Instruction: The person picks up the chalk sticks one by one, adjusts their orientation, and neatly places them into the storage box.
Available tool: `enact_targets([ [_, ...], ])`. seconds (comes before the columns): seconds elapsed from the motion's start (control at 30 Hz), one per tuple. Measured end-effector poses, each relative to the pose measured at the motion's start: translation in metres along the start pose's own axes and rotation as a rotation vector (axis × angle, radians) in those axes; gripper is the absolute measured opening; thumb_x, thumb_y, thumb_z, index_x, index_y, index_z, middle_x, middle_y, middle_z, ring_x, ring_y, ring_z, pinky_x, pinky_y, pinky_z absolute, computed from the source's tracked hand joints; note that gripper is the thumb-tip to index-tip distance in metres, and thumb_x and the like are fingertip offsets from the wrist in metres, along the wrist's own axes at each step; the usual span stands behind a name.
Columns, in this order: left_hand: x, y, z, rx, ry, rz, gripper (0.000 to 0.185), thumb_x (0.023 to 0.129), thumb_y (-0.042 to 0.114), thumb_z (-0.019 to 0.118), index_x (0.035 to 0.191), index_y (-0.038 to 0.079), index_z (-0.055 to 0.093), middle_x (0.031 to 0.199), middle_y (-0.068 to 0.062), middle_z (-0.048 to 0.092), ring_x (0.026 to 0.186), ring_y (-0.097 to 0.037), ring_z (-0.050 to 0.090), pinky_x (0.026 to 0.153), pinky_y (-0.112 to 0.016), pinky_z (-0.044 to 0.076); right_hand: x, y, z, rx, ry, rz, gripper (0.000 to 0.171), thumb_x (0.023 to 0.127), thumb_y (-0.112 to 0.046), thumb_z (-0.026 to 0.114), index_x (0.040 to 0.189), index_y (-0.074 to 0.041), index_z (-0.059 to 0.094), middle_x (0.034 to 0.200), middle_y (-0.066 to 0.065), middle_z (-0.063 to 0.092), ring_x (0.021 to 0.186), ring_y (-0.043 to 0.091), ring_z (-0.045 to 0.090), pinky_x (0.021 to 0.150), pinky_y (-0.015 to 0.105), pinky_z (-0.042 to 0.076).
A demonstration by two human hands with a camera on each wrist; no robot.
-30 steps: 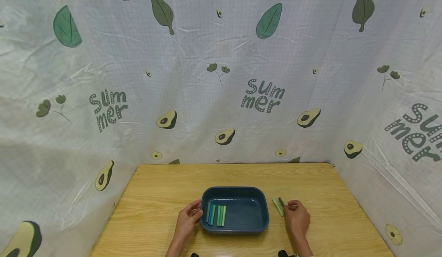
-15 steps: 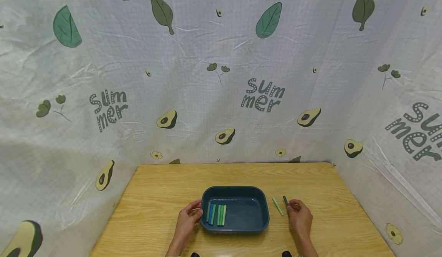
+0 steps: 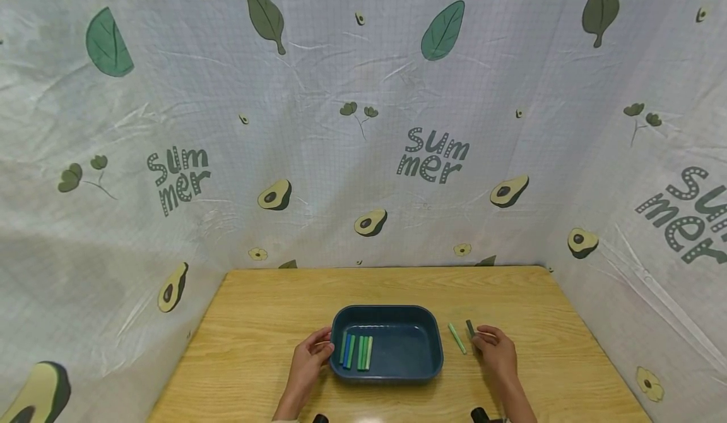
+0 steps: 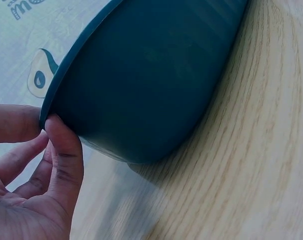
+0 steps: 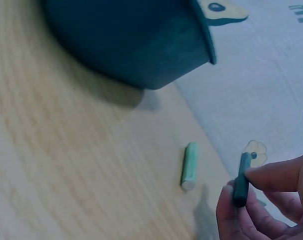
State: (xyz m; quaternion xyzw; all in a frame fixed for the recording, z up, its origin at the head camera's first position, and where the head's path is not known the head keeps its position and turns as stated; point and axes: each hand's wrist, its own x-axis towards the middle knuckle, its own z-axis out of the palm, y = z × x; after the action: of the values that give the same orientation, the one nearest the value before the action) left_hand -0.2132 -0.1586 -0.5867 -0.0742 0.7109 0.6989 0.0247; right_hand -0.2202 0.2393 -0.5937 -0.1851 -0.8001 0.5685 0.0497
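Lifted since 1 second ago, the dark green stick [image 5: 241, 180] now sits pinched in the right hand [image 3: 496, 355], off the table [image 3: 267, 309], at 3 o'clock from the blue tray [image 3: 420, 347]. 1 light green stick [image 3: 457, 338] lies between them. At 9 o'clock, the left hand [image 3: 309, 361] grips the tray's rim beside 5 sticks [image 3: 356, 353] inside.

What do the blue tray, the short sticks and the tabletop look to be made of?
Tray: likely moulded plastic, matte teal, smooth rounded walls and thin rim. Dark green stick pinched by the right hand, and light green stick: probably chalk or pastel, dull and powdery-looking, though uncertain. Table: wood or wood-grain laminate, with pale streaked grain and a slight sheen.
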Motion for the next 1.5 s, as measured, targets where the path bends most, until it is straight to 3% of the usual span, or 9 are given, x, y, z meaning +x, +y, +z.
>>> enact_targets([
  [0.1, 0.0008, -0.0005, 0.0002, -0.004, -0.001, 0.012, 0.043, 0.093, -0.002, 0.058, 0.136, -0.006, 0.052, 0.124, -0.025, 0.055, 0.101, -0.019, 0.061, 0.072, -0.026, 0.054, 0.0015, -0.0027, -0.0021, 0.065, -0.05, 0.013, 0.036, 0.095, -0.01, 0.061, 0.128, 0.004, 0.055, 0.111, 0.017, 0.071, 0.081, -0.003, 0.062, 0.072, 0.019, 0.049],
  [0.3, 0.0012, -0.0014, -0.0001, -0.002, 0.003, 0.004, 0.043, 0.093, -0.001, 0.059, 0.135, -0.005, 0.053, 0.123, -0.023, 0.056, 0.097, -0.013, 0.06, 0.072, -0.026, 0.054, 0.003, -0.0042, -0.0041, 0.11, -0.076, 0.04, 0.037, 0.095, -0.009, 0.061, 0.129, 0.004, 0.056, 0.106, 0.011, 0.074, 0.083, 0.003, 0.066, 0.072, 0.023, 0.051],
  [0.6, 0.0, -0.0017, 0.0, 0.008, 0.005, -0.006, 0.043, 0.093, -0.001, 0.059, 0.135, -0.004, 0.053, 0.123, -0.022, 0.056, 0.105, -0.023, 0.061, 0.074, -0.027, 0.054, 0.0004, -0.0048, -0.0054, 0.14, -0.125, 0.083, 0.043, 0.096, -0.015, 0.061, 0.135, 0.002, 0.052, 0.107, 0.005, 0.074, 0.089, 0.002, 0.063, 0.078, 0.024, 0.048],
  [0.87, 0.0016, -0.0034, -0.0015, 0.01, -0.011, -0.002, 0.044, 0.094, 0.001, 0.06, 0.137, -0.004, 0.052, 0.126, -0.025, 0.055, 0.106, -0.021, 0.061, 0.075, -0.03, 0.055, 0.0018, -0.0042, -0.0053, 0.237, -0.145, 0.122, 0.049, 0.094, -0.018, 0.065, 0.136, 0.003, 0.05, 0.094, -0.005, 0.07, 0.087, 0.004, 0.065, 0.078, 0.024, 0.053],
  [1.23, 0.0012, -0.0008, -0.0012, 0.018, -0.012, -0.011, 0.044, 0.094, 0.001, 0.059, 0.137, -0.004, 0.051, 0.126, -0.024, 0.055, 0.103, -0.019, 0.06, 0.075, -0.03, 0.054, 0.0026, -0.0045, -0.0028, 0.319, -0.187, 0.132, 0.056, 0.093, -0.018, 0.067, 0.14, 0.003, 0.047, 0.1, -0.003, 0.069, 0.094, 0.01, 0.066, 0.084, 0.031, 0.056],
  [1.5, -0.0003, 0.0006, -0.0006, 0.011, -0.009, -0.011, 0.044, 0.094, 0.001, 0.059, 0.137, -0.004, 0.051, 0.125, -0.024, 0.055, 0.102, -0.02, 0.06, 0.075, -0.03, 0.054, 0.0022, -0.007, -0.002, 0.333, -0.248, 0.134, 0.054, 0.096, -0.014, 0.06, 0.145, 0.003, 0.042, 0.114, 0.007, 0.067, 0.098, 0.012, 0.065, 0.085, 0.031, 0.055],
])
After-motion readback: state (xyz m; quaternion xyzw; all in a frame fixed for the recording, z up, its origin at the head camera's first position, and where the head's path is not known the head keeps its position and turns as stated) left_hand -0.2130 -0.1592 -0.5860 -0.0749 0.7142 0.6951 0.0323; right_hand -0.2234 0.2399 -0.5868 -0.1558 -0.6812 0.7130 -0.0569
